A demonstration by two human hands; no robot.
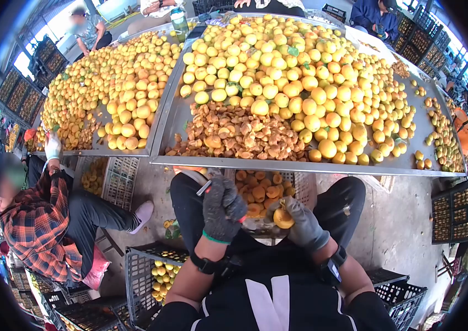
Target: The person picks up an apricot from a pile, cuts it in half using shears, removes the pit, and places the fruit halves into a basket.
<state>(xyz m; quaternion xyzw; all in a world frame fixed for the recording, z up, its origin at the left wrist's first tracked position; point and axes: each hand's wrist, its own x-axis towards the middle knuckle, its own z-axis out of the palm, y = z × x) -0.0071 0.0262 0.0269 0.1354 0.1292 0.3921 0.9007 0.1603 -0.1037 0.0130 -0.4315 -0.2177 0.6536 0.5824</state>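
My left hand (223, 209), in a dark grey glove with a green cuff, is closed around a small knife (204, 188). Its silver end sticks out at the upper left, and a bit of red shows on the other side of the fist. In my right hand (304, 223), gloved in grey, an apricot (283, 218) is pinched between thumb and fingers. Both hands are above my lap, a short way apart. Below and beyond them stands a crate of apricot halves (258, 190), partly hidden by the table edge and my left hand.
A metal-rimmed table (300, 165) carries a heap of whole apricots (294, 71) and a brown pile of pits (239, 132). A black crate (145, 281) with yellow fruit stands at my left. One co-worker in a plaid shirt (40, 220) sits left; other people sit around the tables.
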